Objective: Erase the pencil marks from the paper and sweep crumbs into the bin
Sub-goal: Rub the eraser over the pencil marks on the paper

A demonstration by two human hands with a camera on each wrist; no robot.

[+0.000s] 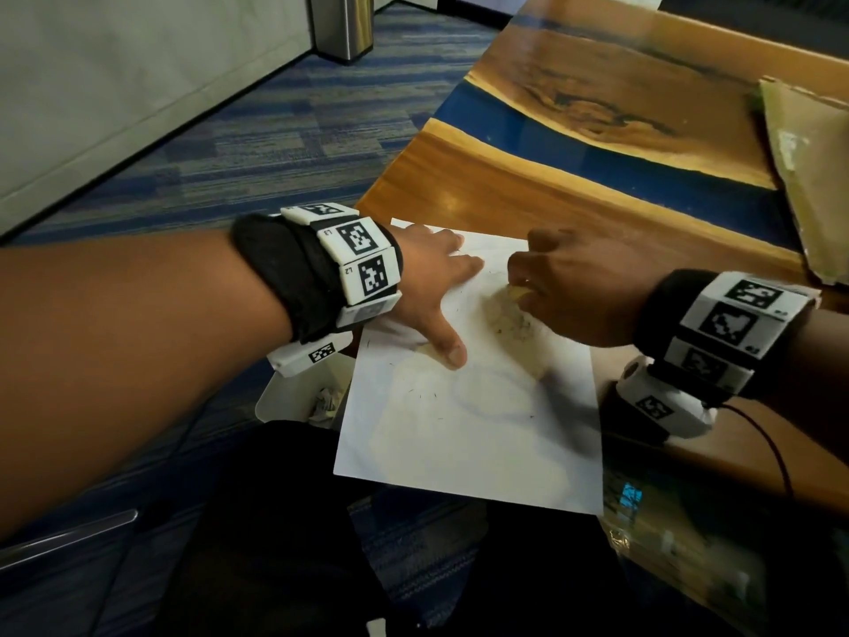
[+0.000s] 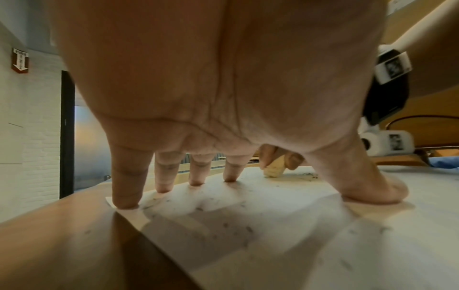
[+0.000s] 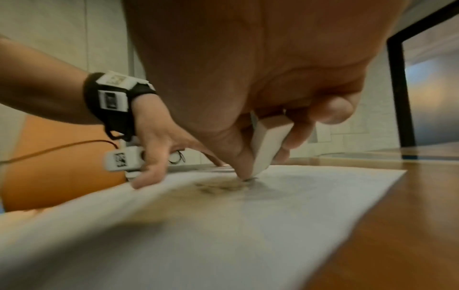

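A white sheet of paper (image 1: pixel 473 434) lies at the near edge of the wooden table (image 1: pixel 528 190), with faint pencil ovals and dark eraser crumbs (image 1: pixel 514 326) on it. My left hand (image 1: pixel 436 287) is spread flat on the paper's upper left part, fingertips (image 2: pixel 124 202) and thumb pressing it down. My right hand (image 1: pixel 565 287) pinches a white eraser (image 3: pixel 269 141) between thumb and fingers, its lower end touching the paper beside a smudge of crumbs (image 3: pixel 221 186). The eraser (image 2: pixel 273 169) also shows past my left palm.
A white bin (image 1: pixel 303 397) with crumpled scraps stands on the floor below the table's left edge, partly hidden by my left wrist. A cardboard sheet (image 1: pixel 808 177) lies at the table's right. A steel trash can (image 1: pixel 342 25) stands far back on the carpet.
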